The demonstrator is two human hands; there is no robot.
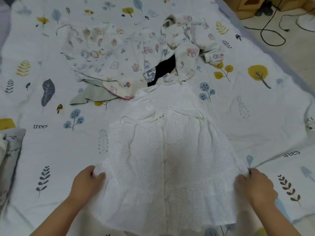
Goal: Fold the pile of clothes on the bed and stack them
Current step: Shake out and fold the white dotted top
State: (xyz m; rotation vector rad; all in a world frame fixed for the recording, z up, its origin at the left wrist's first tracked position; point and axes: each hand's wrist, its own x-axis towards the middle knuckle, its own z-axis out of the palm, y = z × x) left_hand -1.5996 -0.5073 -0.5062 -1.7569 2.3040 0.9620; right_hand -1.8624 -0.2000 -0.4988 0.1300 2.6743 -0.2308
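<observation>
White dotted dress (163, 150), below the pile (136, 53), looks light and floppy; left hand (87, 183) and right hand (254, 186) pinch its side edges, likely good holds.

White dotted dress (163, 150) lies spread flat on the bed (51, 147), neck end away, hem nearest, unfolded. Beyond it, touching its neck end, sits an unfolded pile of clothes (136, 53): cartoon-print pieces, one dark garment (164, 68), one pale green piece (92, 95) at the left edge.
</observation>
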